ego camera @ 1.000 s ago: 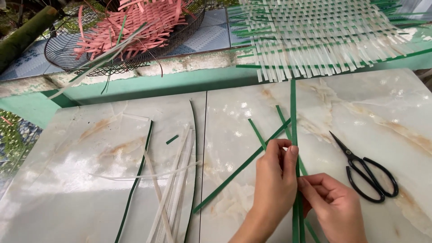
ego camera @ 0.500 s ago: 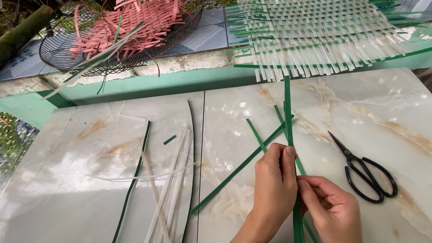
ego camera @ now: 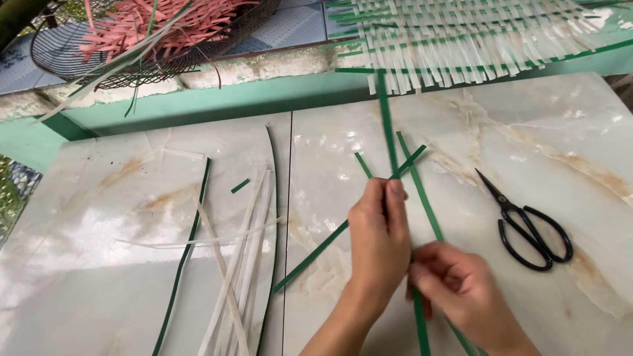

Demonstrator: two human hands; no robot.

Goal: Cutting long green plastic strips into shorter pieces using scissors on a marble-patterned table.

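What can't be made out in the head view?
- Green strip: the stretch in the grip is hidden by the left hand and right hand; its lower end is cut off by the bottom edge.
- Woven mat: cut off by the top edge.
- Basket: cut off at the top.

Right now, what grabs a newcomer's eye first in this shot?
Both hands, low centre: the left hand and right hand pinch a long green strip pointing away across the marble tabletop. Black scissors lie to their right. A green-and-white woven mat spans the top edge; a wire basket of pink strips sits top left.
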